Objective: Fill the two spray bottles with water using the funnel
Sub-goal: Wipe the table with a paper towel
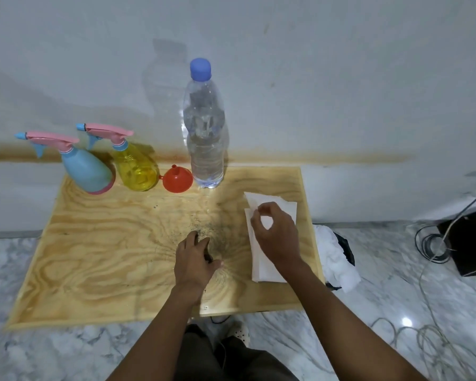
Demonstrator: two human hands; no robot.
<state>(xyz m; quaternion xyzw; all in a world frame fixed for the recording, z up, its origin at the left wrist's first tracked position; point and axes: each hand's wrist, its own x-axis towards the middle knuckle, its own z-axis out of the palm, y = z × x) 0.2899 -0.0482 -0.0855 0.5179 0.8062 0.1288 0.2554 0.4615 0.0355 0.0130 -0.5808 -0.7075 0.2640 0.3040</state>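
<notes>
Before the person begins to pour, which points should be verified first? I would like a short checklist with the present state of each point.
1. Blue spray bottle and yellow spray bottle stand upright: ok.
2. Their spray heads are off: not ok, both are on.
3. Funnel sits in a bottle neck: not ok, it lies mouth down on the table.
4. Water bottle is uncapped: not ok, the blue cap is on.
5. Hands are free: not ok, the left hand rests on the table, but the right hand pinches the paper towels.
6. Table is dry: cannot tell.
</notes>
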